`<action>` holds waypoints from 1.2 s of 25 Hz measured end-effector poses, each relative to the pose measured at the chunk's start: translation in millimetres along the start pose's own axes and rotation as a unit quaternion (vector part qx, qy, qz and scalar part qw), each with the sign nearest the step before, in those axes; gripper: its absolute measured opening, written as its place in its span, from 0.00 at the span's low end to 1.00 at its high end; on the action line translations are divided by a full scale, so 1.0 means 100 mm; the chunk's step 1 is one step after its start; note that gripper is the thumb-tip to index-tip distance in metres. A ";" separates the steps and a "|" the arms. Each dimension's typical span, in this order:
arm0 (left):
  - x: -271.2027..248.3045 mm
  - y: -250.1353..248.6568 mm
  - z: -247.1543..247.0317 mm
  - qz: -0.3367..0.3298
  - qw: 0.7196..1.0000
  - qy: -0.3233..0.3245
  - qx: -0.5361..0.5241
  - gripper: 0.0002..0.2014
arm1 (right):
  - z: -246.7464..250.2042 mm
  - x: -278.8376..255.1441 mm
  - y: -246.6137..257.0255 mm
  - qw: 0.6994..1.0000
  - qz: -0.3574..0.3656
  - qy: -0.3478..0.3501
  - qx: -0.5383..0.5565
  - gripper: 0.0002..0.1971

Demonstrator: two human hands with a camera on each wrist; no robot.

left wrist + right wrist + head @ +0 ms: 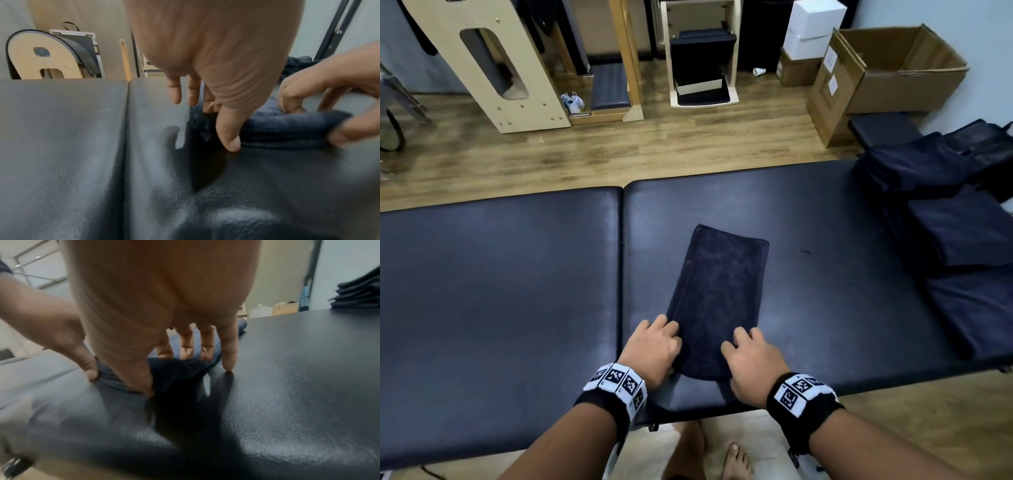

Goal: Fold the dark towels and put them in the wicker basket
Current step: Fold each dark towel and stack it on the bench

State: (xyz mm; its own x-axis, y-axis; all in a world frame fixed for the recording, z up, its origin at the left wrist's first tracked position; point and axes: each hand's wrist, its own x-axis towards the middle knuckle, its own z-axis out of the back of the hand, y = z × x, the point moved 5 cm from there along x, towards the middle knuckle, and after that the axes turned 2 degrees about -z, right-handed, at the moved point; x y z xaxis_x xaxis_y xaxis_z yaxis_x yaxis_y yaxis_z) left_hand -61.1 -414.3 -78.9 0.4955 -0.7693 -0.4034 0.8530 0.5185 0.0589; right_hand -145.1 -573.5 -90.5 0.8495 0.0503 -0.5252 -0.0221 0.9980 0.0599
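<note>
A dark towel [719, 291], folded into a long narrow strip, lies on the black padded table [500, 291], running away from me. My left hand [666, 344] grips its near left corner, thumb [230, 139] at the near edge and fingers on top. My right hand [743, 349] pinches the near right corner, with its thumb [144, 379] tucked at the towel's [174, 369] edge and fingers spread on top. The near end [277, 128] looks slightly raised off the pad. No wicker basket is in view.
Several dark towels [955, 233] lie piled at the table's right end [357, 293]. A seam [621, 274] splits the padded table. Beyond it on the wooden floor stand a cardboard box [893, 68], white boxes [811, 27] and wooden equipment [493, 61].
</note>
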 end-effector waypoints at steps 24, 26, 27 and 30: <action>1.62 1.28 0.49 0.189 0.933 0.052 -0.301 0.31 | 0.82 1.07 -1.31 0.857 -0.365 -0.059 0.359 0.22; 1.65 1.21 0.48 0.182 0.937 0.062 -0.290 0.28 | 0.80 1.11 -1.29 0.838 -0.386 -0.070 0.379 0.19; 1.67 1.20 0.47 0.188 0.932 0.060 -0.303 0.26 | 0.79 1.14 -1.30 0.831 -0.393 -0.071 0.388 0.18; 1.70 1.20 0.40 0.224 0.893 0.047 -0.387 0.23 | 0.75 1.18 -1.30 0.815 -0.396 -0.059 0.420 0.17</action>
State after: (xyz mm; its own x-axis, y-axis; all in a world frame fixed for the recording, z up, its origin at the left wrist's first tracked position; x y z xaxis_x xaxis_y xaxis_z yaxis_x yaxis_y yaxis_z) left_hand 132.0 -497.5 -103.7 0.7120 -0.4032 -0.5750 0.1848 0.8975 -0.4005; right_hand -2.5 -700.6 -96.7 0.4683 -0.6497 -0.5988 0.8835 0.3349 0.3275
